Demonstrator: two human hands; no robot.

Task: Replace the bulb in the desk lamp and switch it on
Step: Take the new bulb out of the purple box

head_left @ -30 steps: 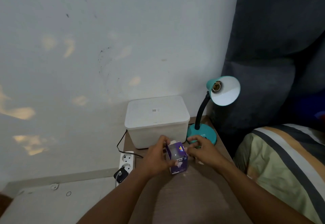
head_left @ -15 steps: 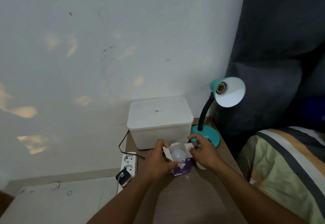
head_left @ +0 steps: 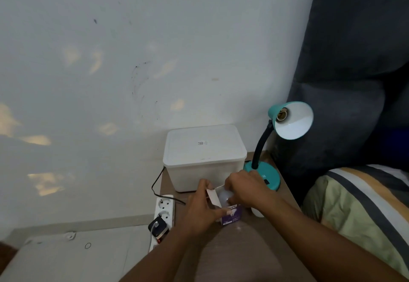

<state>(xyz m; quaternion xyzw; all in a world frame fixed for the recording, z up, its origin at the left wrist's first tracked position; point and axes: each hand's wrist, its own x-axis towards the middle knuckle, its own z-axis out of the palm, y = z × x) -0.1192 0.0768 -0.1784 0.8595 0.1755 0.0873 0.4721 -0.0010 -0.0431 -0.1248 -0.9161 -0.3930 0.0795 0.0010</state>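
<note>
- The worktop [head_left: 261,250] is narrow, and its left edge lies just beside the purple box [head_left: 232,215]. If the box is dragged sideways while the bulb is pulled, it can be pushed off toward the power strip [head_left: 163,212] on the floor.
- The desk lamp [head_left: 287,124] stands at the far right corner of the worktop, with its socket [head_left: 280,115] seen empty inside the shade. The base [head_left: 264,176] is just behind the right hand, so it can be knocked if the hand is lifted carelessly.
- The white storage box [head_left: 204,155] stands close behind both hands, so little room is left for the lifting.
- The left hand [head_left: 200,209] is closed around the purple box, with the thumb pressed on its front. If this grip is loosened, the box is likely to rise together with the bulb.
- The right hand [head_left: 247,189] is bent over the open top, and its fingers are closed on the new bulb [head_left: 224,197], which sits in the box. The dome is smooth, so a slip is judged possible, and a drop on the worktop could damage it.
- A small white object [head_left: 257,213] lies beside the right wrist. It cannot be told what it is.
- Compared with half a second ago, the right hand is now placed over the bulb; then it was held at the flap [head_left: 213,197], and the bulb was fully visible.
</note>
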